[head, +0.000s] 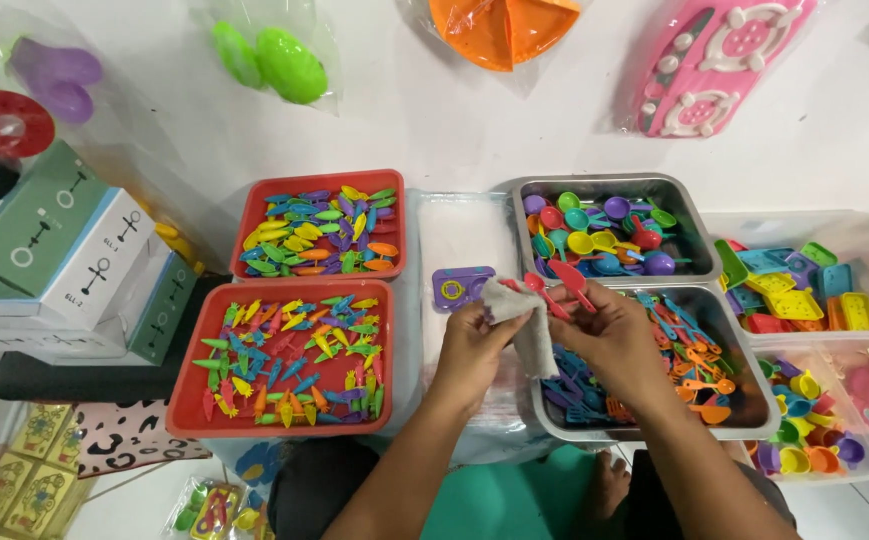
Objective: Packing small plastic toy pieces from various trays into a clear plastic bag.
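My left hand (469, 345) pinches a small white cloth (526, 322) that hangs between both hands. My right hand (616, 335) holds two small red toy spoons (564, 282) against the cloth, above a metal tray (736, 330) of mixed coloured toy utensils. A second metal tray (699, 225) behind it is full of coloured toy spoons and ladles. A purple toy stove piece (461, 287) lies just left of the cloth on a clear plastic bag (454, 230).
Two red trays (254, 205) (194, 350) of small coloured toy pieces sit to the left. Clear bins (854, 240) of toy dishes and cups stand right. White and green boxes (54, 250) are at far left; bagged toys line the back.
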